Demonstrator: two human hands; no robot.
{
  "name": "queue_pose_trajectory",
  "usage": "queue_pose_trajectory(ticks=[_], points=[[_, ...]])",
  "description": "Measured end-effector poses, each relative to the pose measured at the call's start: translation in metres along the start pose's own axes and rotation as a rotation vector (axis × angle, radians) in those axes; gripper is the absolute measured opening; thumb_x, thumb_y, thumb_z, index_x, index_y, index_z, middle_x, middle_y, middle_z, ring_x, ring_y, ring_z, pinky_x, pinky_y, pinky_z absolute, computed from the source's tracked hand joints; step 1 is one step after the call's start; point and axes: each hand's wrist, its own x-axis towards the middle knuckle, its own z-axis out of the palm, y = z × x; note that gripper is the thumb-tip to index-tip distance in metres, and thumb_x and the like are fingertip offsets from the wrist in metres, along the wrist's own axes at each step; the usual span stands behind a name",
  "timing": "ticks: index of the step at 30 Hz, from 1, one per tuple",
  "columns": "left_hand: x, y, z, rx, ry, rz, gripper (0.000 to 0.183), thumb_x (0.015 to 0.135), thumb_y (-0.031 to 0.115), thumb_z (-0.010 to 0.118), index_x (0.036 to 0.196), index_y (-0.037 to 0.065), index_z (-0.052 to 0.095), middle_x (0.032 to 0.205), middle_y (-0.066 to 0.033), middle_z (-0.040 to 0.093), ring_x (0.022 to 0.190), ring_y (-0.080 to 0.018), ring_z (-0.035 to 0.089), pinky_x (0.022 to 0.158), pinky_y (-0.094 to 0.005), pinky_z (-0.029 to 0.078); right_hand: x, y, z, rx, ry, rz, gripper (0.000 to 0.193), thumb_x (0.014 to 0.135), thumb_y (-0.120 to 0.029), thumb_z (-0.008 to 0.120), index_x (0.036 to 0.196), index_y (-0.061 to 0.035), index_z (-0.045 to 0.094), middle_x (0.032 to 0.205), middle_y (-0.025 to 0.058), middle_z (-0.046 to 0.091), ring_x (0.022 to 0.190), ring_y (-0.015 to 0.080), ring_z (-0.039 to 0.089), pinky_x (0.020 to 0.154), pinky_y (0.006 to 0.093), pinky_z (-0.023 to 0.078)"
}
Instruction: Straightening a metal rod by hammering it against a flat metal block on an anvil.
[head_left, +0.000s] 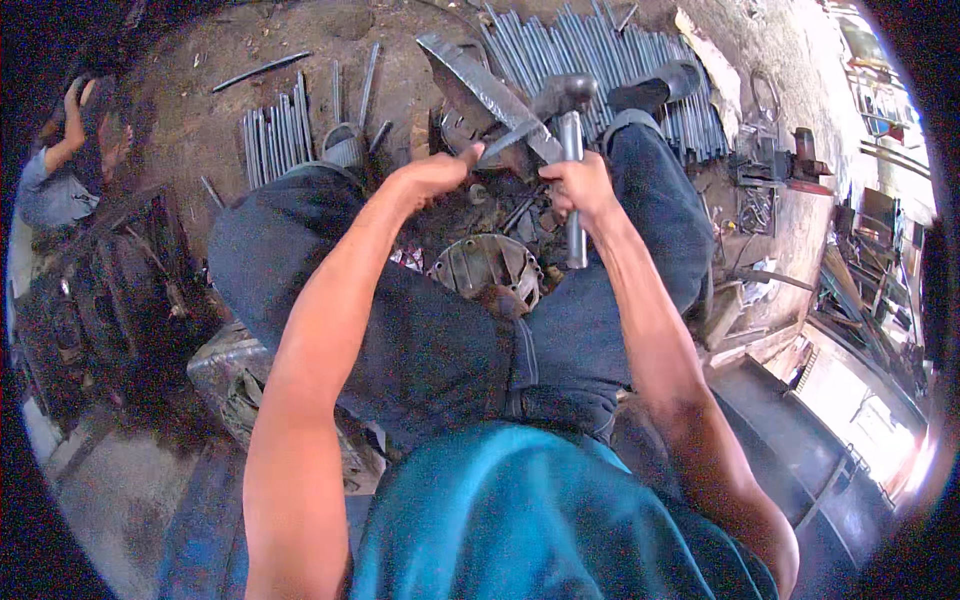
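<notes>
My right hand [582, 187] is wrapped round the metal handle of a hammer [573, 135], whose dark head is at the far end. With my left hand [440, 175] I grip a short grey metal rod [507, 138]; its far end reaches over a thick, worn steel bar [495, 95] that lies slantwise in front of me. The hammer head hangs over this bar near the rod's tip. Whether it touches the rod cannot be told. Below my hands, between my legs, sits a round ribbed metal part [487, 268] among dark scraps.
Many grey metal rods [545, 50] lie in rows ahead on the right, beside my right sandal [655, 88]. A smaller row of rods [277, 132] is at my left foot. Another person [62, 180] sits at far left. Clamps and tools [775, 170] stand against the right wall.
</notes>
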Motion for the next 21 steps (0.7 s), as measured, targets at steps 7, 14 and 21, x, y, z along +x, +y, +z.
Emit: queue_pose_trajectory(ticks=[7, 14, 21], points=[[-0.01, -0.01, 0.001, -0.157, -0.096, 0.026, 0.075, 0.081, 0.078, 0.038, 0.09, 0.005, 0.056, 0.07, 0.0001, 0.046, 0.057, -0.0119, 0.041, 0.052, -0.027, 0.033, -0.054, -0.111, -0.013, -0.074, 0.039, -0.348, 0.015, 0.071, -0.007, 0.068, 0.08, 0.0031, 0.06, 0.049, 0.0003, 0.045, 0.036, 0.0098, 0.042, 0.033, 0.0247, 0.031], [-0.019, 0.003, -0.003, -0.202, -0.059, -0.067, 0.068, 0.081, 0.077, 0.039, 0.084, 0.01, 0.053, 0.066, 0.0023, 0.042, 0.048, -0.0074, 0.031, 0.041, -0.0234, 0.021, -0.11, -0.208, -0.021, 0.019, -0.158, -0.873, 0.016, 0.085, -0.009, 0.059, 0.074, -0.0069, 0.046, 0.052, -0.0035, 0.035, 0.04, 0.0066, 0.033, 0.044, 0.0214, 0.031], [-0.016, 0.001, -0.003, -0.107, -0.051, 0.017, 0.075, 0.08, 0.079, 0.037, 0.088, 0.008, 0.058, 0.075, -0.0048, 0.053, 0.058, -0.0146, 0.045, 0.048, -0.0305, 0.035, -0.017, -0.003, 0.001, -0.503, 0.291, -0.417, 0.019, 0.071, -0.012, 0.068, 0.074, 0.0031, 0.057, 0.053, 0.0026, 0.051, 0.039, 0.0213, 0.046, 0.045, 0.0365, 0.045]])
